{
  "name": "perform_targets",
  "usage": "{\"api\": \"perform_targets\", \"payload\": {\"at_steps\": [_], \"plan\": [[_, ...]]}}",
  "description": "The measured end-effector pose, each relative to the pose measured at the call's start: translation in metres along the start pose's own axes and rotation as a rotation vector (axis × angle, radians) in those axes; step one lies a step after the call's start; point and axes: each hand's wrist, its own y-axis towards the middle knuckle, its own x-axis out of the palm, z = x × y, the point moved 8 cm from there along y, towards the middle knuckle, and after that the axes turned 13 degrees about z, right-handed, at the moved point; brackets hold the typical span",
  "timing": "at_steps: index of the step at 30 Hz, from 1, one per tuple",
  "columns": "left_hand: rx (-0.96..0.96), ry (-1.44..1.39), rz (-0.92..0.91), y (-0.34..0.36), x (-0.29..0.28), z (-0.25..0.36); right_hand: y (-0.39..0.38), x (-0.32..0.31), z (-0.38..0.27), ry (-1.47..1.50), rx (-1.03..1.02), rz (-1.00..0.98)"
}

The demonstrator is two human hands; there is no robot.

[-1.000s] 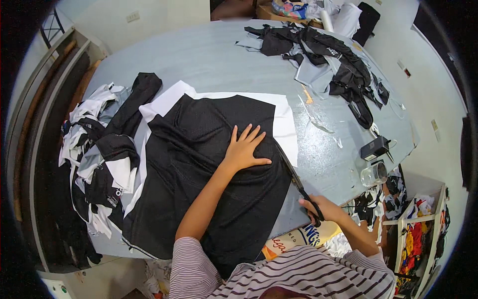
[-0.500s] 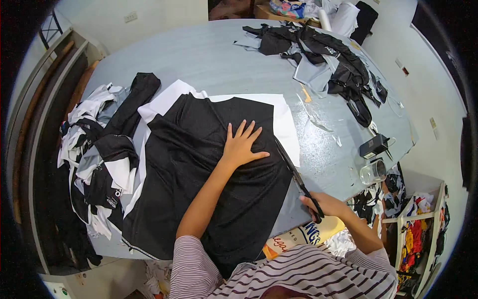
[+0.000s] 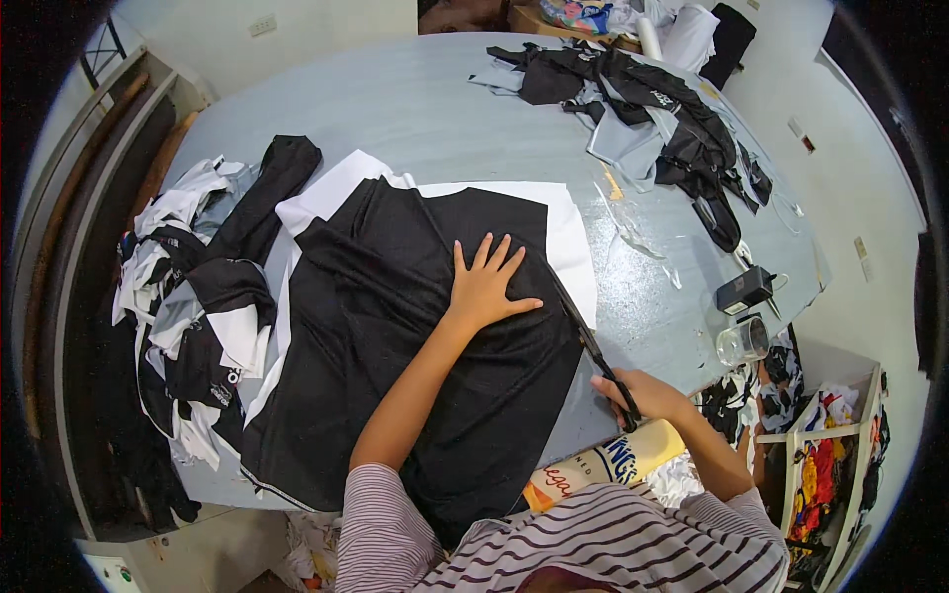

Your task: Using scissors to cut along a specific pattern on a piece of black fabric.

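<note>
Black fabric (image 3: 395, 287) lies spread and wrinkled over a white sheet (image 3: 571, 247), whose margins show along the top and right. My left hand (image 3: 484, 285) presses flat on the black fabric with its fingers spread. In my right hand (image 3: 643, 393) is a pair of black scissors (image 3: 600, 351), gripped by the handles. The blades point up and away along the right edge of the black fabric, close to the white sheet. Whether the blades are parted is hard to make out.
A heap of black, white and grey cloth pieces (image 3: 203, 306) lies on the left. More black and grey scraps (image 3: 643, 119) cover the far right of the grey table (image 3: 395, 109). At the right edge stand a black box (image 3: 743, 291) and a clear glass (image 3: 741, 342). A yellow printed bag (image 3: 603, 463) is close to me.
The view has shifted very slightly. Both hands keep nearly the same places on the fabric and scissors; nothing else has visibly moved.
</note>
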Motion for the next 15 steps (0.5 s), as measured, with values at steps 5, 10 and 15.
{"api": "perform_targets", "payload": {"at_steps": [5, 10, 15], "plan": [[0.0, 0.01, 0.005, 0.0, 0.0, 0.0001, 0.0056, 0.0012, -0.0032, 0.041, -0.018, 0.023], [-0.007, 0.01, -0.007, -0.0001, -0.0002, 0.0011, 0.0056, 0.0011, -0.0021, 0.072, 0.012, 0.057], [-0.013, 0.02, -0.021, -0.0006, -0.0001, -0.0002, 0.0066, 0.0023, 0.0021, 0.064, 0.018, 0.079]]}}
